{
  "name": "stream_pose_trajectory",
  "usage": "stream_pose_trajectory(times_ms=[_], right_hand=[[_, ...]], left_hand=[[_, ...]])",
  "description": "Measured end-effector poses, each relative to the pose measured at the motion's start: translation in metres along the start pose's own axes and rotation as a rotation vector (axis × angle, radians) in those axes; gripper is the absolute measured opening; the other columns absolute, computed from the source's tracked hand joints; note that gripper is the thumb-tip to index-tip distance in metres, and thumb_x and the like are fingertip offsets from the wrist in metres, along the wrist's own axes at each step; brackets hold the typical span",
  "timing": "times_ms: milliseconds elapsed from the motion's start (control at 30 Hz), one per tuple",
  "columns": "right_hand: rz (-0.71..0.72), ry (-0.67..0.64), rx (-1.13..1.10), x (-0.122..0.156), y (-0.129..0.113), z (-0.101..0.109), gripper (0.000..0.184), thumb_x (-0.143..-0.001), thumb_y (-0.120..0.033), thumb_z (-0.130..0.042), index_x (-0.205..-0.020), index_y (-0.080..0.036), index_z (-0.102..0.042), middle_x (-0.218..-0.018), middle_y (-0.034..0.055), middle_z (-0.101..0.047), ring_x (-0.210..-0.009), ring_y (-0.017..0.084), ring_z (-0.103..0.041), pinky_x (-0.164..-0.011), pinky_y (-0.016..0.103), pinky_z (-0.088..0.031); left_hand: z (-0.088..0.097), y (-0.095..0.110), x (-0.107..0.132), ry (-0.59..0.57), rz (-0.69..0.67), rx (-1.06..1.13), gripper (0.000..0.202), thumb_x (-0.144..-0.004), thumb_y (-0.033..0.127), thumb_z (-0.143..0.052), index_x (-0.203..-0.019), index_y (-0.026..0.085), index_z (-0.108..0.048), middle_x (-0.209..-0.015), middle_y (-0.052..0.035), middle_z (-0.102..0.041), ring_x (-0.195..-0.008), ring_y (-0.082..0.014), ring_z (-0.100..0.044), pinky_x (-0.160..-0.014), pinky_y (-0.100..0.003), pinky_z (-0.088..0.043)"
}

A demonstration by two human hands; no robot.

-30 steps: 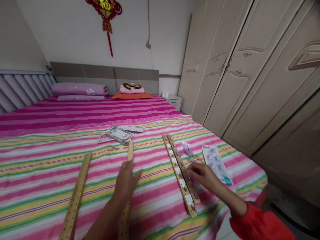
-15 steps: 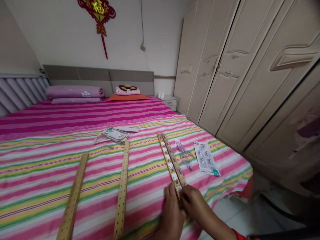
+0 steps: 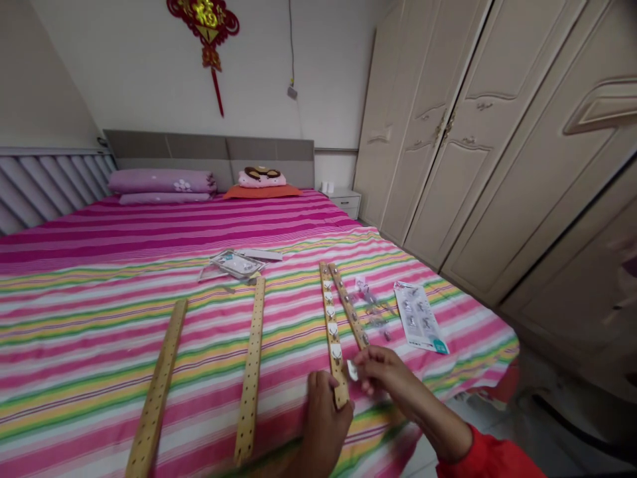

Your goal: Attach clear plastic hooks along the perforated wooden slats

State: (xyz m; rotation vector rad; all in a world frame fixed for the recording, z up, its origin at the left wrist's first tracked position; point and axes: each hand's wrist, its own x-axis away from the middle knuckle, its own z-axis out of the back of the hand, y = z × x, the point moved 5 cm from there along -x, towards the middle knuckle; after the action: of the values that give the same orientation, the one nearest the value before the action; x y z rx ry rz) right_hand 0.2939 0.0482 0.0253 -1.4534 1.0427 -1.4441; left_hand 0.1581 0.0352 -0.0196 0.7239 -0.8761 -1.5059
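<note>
My left hand (image 3: 324, 415) is closed around the near end of a wooden strip (image 3: 340, 392) with several white adhesive hooks (image 3: 333, 328) stuck along it in a row. Between the fingertips of my right hand (image 3: 385, 372) is a small white hook (image 3: 352, 370), held just to the right of that strip's near end. To the right lies a second wooden strip (image 3: 342, 290) bearing several small metal pieces; its near end is partly hidden by my right hand.
Small clear-plastic pieces (image 3: 372, 311) and a hook package (image 3: 422, 317) lie on the right. Two bare perforated wooden strips (image 3: 251, 372) (image 3: 158, 388) rest on the left, with opened packaging (image 3: 236, 263) behind them. The striped bedspread (image 3: 209, 398) ends at the bed's right edge.
My right hand has come away from the strip, lifting a white hook off to the right. The two strips now lie apart at the near end. My left hand still grips the left one.
</note>
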Motion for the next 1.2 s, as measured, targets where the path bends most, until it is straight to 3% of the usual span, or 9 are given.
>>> stream_pose_trajectory(times_ms=[167,267,467,567,733,833,967,1100,1200], right_hand=[[0.063,0.034,0.192,-0.013,-0.028,0.026,0.017,-0.058,-0.033,-0.062,-0.066,-0.02,-0.053,-0.039,-0.0074,-0.05,-0.036,0.011,-0.047,-0.038,0.021,-0.033],[0.187,0.159,0.372,-0.03,-0.039,0.055,0.012,-0.06,-0.03,-0.058,-0.058,-0.021,-0.051,-0.04,-0.0065,-0.048,-0.037,0.012,-0.047,-0.042,0.024,-0.037],[0.458,0.472,0.971,-0.042,-0.062,0.083,0.016,-0.067,-0.011,-0.049,-0.069,-0.017,-0.063,-0.075,0.0059,-0.063,-0.067,0.018,-0.06,-0.064,0.028,-0.043],[0.579,0.53,1.041,-0.034,-0.066,0.057,0.022,-0.076,-0.012,-0.047,-0.089,-0.017,-0.064,-0.1,0.01,-0.061,-0.075,0.018,-0.059,-0.067,0.028,-0.042],[0.624,0.059,0.821,-0.028,-0.034,-0.041,0.007,-0.077,-0.023,-0.058,-0.07,-0.02,-0.057,-0.067,0.0005,-0.057,-0.062,0.015,-0.053,-0.057,0.023,-0.038],[0.586,0.035,0.755,-0.031,-0.019,-0.078,0.006,-0.074,-0.019,-0.06,-0.079,-0.019,-0.059,-0.07,0.0005,-0.059,-0.063,0.014,-0.052,-0.056,0.023,-0.037],[0.495,0.139,0.626,-0.043,-0.019,-0.085,0.016,-0.069,-0.007,-0.053,-0.059,-0.019,-0.052,-0.059,-0.0018,-0.054,-0.059,0.013,-0.049,-0.055,0.023,-0.034],[0.117,-0.017,0.243,-0.063,-0.018,-0.072,0.015,-0.059,-0.007,-0.055,-0.053,-0.019,-0.05,-0.043,-0.0064,-0.05,-0.045,0.011,-0.05,-0.047,0.021,-0.037],[0.007,-0.098,0.151,-0.07,-0.02,-0.062,0.005,-0.061,-0.014,-0.057,-0.058,-0.017,-0.057,-0.04,-0.0054,-0.055,-0.039,0.011,-0.051,-0.044,0.021,-0.042]], left_hand=[[0.021,-0.008,0.001,0.023,0.009,-0.013,0.03,-0.064,0.005,-0.053,-0.088,0.022,-0.048,-0.093,-0.0015,-0.048,-0.087,-0.0161,-0.054,-0.079,-0.028,-0.046],[0.038,-0.011,-0.001,0.062,0.033,-0.024,0.044,-0.061,0.002,-0.05,-0.1,0.021,-0.048,-0.101,-0.0035,-0.049,-0.094,-0.0172,-0.054,-0.083,-0.028,-0.045],[0.061,-0.026,-0.006,0.146,0.137,-0.015,0.069,-0.059,0.0,-0.048,-0.126,0.014,-0.041,-0.114,-0.009,-0.048,-0.105,-0.0206,-0.052,-0.091,-0.03,-0.044],[0.059,-0.029,-0.008,0.123,0.155,0.002,0.066,-0.059,0.001,-0.05,-0.123,0.015,-0.046,-0.11,-0.0076,-0.051,-0.101,-0.0195,-0.054,-0.088,-0.029,-0.046],[0.053,-0.027,-0.011,0.114,0.08,0.023,0.06,-0.065,0.01,-0.054,-0.124,0.016,-0.048,-0.105,-0.0059,-0.052,-0.096,-0.0194,-0.055,-0.087,-0.03,-0.046],[0.052,-0.026,-0.011,0.11,0.003,0.01,0.054,-0.068,0.013,-0.052,-0.123,0.015,-0.051,-0.1,-0.0057,-0.052,-0.096,-0.0199,-0.054,-0.089,-0.03,-0.045],[0.053,-0.026,-0.008,0.088,-0.011,-0.047,0.058,-0.071,0.01,-0.046,-0.129,0.014,-0.048,-0.1,-0.006,-0.049,-0.098,-0.0192,-0.051,-0.091,-0.029,-0.043],[0.053,-0.025,-0.005,0.045,0.035,-0.057,0.063,-0.072,0.006,-0.043,-0.134,0.016,-0.042,-0.098,-0.0046,-0.046,-0.091,-0.0164,-0.051,-0.086,-0.024,-0.044],[0.055,-0.023,-0.007,0.063,0.051,-0.059,0.064,-0.073,0.006,-0.041,-0.136,0.018,-0.04,-0.096,-0.0037,-0.046,-0.089,-0.0156,-0.052,-0.085,-0.023,-0.044]])
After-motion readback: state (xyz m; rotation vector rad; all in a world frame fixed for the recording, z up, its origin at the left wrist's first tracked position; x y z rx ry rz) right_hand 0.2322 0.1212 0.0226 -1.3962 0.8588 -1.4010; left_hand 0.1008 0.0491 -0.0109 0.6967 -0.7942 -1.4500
